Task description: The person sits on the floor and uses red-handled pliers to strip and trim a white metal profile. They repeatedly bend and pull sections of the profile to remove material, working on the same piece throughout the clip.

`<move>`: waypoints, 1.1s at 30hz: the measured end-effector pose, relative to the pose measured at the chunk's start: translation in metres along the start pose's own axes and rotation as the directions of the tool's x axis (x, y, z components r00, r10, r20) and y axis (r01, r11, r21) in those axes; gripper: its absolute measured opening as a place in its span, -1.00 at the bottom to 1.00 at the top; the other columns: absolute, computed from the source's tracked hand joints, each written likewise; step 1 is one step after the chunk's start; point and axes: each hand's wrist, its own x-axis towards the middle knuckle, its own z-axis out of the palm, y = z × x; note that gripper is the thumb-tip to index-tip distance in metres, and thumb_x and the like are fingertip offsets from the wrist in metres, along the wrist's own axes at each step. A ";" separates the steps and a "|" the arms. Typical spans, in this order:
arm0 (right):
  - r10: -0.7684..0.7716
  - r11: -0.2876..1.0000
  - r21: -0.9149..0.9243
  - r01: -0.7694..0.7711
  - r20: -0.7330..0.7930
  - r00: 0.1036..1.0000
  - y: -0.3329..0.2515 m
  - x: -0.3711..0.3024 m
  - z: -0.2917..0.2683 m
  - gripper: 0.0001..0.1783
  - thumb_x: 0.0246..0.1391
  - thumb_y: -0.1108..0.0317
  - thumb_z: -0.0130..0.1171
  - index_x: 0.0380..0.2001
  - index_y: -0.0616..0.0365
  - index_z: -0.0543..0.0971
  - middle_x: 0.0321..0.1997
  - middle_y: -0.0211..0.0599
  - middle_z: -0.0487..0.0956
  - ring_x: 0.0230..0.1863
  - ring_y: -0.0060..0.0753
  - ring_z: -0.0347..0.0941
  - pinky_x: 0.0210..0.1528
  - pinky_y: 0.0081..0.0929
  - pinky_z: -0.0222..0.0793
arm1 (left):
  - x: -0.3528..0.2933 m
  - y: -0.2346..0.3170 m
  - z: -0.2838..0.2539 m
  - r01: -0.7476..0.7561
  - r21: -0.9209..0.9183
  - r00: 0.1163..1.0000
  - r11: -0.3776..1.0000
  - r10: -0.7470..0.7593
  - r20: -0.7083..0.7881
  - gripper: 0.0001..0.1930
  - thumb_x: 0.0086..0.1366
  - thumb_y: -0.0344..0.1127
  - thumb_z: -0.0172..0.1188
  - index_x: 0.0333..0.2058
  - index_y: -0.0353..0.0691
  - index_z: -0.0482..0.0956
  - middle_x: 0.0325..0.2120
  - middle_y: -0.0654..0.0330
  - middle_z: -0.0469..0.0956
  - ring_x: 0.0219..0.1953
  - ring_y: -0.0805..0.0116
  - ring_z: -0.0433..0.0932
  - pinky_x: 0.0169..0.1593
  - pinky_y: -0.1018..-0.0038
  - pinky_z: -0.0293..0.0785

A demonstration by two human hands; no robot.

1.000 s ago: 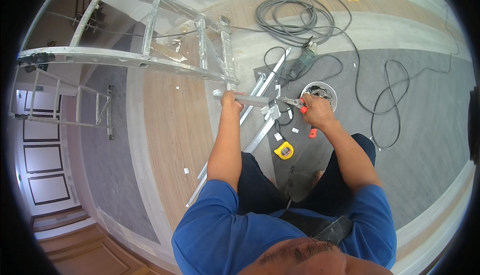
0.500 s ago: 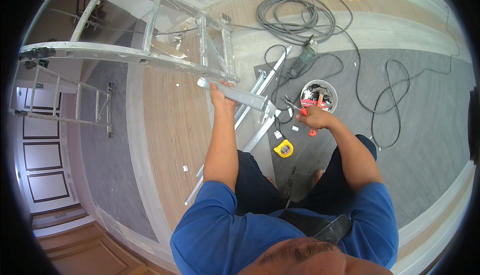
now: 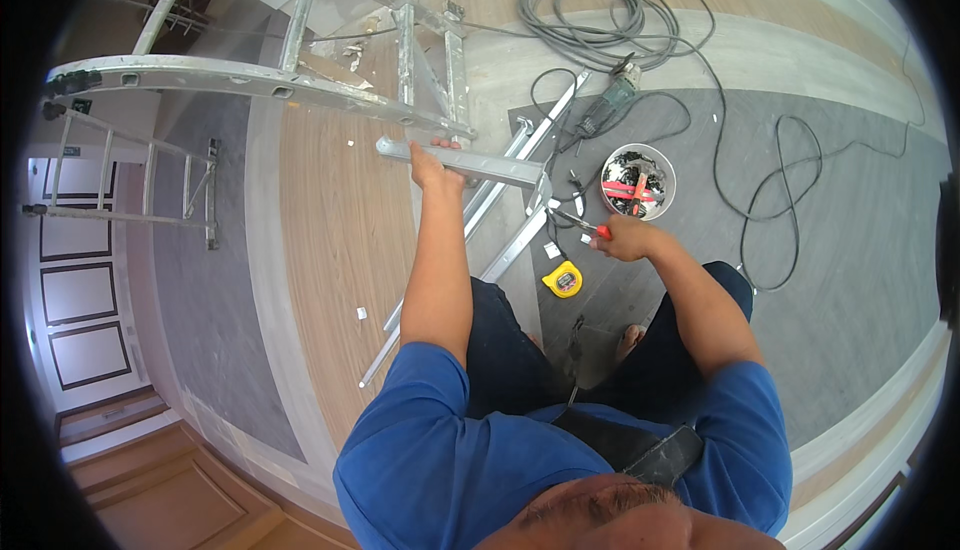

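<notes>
My left hand point(image 3: 437, 166) is wrapped round a short silver metal channel point(image 3: 495, 166), held above the floor with its bent end towards the right. In my right hand point(image 3: 628, 239) are red-handled snips point(image 3: 582, 223); their dark jaws meet the channel's bent end, but I cannot tell whether they bite into it. Long metal channels point(image 3: 512, 253) lie slanting on the floor below my left hand. A yellow tape measure point(image 3: 563, 279) rests just in front of my knees. Beyond my right hand stands a white bucket point(image 3: 671, 172) holding red-handled tools and dark bits.
A green angle grinder point(image 3: 609, 106) lies beyond the bucket, its cord looping around. Behind it is a coiled grey cable point(image 3: 560, 12), with more loops to the right. An aluminium ladder point(image 3: 230, 75) reaches in from the upper left. Small white scraps point(image 3: 362, 314) dot the floor.
My right hand has brought the snips left onto the channel's bent end, and their spread handles have closed together. My left hand and the channel have shifted slightly left.
</notes>
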 end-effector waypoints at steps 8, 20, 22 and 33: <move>0.107 0.894 0.435 -0.110 0.032 0.994 -0.018 0.004 -0.003 -0.40 0.28 -0.13 0.21 -0.37 0.33 0.65 -0.55 -0.20 0.63 -0.66 -0.32 0.52 -0.60 -0.30 0.41 | -0.015 0.009 0.006 -0.017 -0.012 0.996 1.000 0.016 -0.091 -0.55 0.53 0.06 -0.01 0.12 -0.18 0.30 -0.25 0.22 0.44 -0.32 0.31 0.47 -0.28 0.26 0.56; 0.087 0.858 0.503 -0.101 0.052 0.995 -0.025 0.003 -0.007 -0.43 0.28 -0.12 0.22 -0.37 0.28 0.70 -0.51 -0.17 0.67 -0.55 -0.40 0.59 -0.47 -0.35 0.48 | -0.014 0.011 0.002 -0.028 0.022 0.999 0.999 0.029 -0.044 -0.60 0.55 0.02 -0.08 0.06 -0.21 0.32 -0.22 0.21 0.40 -0.25 0.30 0.45 -0.15 0.24 0.56; 0.101 0.863 0.485 -0.142 0.110 0.989 -0.027 0.002 -0.011 -0.47 0.31 -0.06 0.20 -0.27 0.31 0.70 -0.42 -0.16 0.70 -0.49 -0.40 0.61 -0.42 -0.36 0.52 | -0.015 0.012 0.003 -0.015 0.016 0.999 1.000 0.016 -0.039 -0.63 0.55 0.02 -0.08 0.01 -0.19 0.32 -0.25 0.22 0.39 -0.27 0.31 0.44 -0.17 0.25 0.56; 0.039 0.587 0.807 0.063 -0.107 0.994 -0.027 0.012 -0.014 -0.58 0.46 0.18 0.03 0.19 0.25 0.49 -0.03 -0.20 0.58 -0.12 -0.32 0.58 -0.22 -0.30 0.68 | 0.001 0.003 0.001 0.094 0.034 0.973 0.995 -0.099 0.207 -0.70 0.52 -0.02 0.01 -0.08 -0.15 0.38 -0.38 0.26 0.41 -0.38 0.35 0.45 -0.32 0.33 0.50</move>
